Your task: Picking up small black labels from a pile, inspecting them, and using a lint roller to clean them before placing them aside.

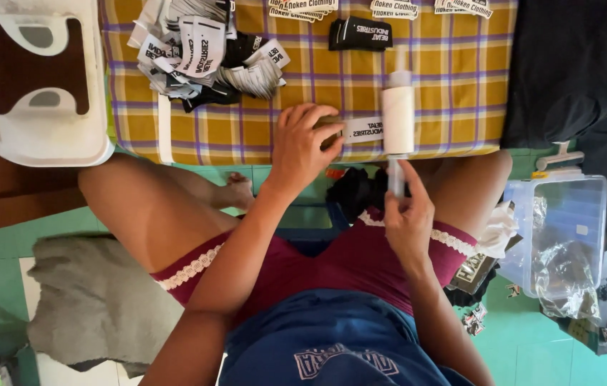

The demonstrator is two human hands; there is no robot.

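Before you lies one yellow plaid cloth with purple lines (446, 93), and one white plastic stool (38, 136) sits upturned at its left. One clear plastic bin (568, 214) stands at your right. One heap of black and white woven labels (203, 53) rests at the cloth's top left, one folded black label (359, 33) just beside it. Your right hand (407, 221) is closed around the handle of one white roller (398, 118). Your left hand (303, 146), fingers curled, presses one white label strip (362, 129) at the cloth's near edge.
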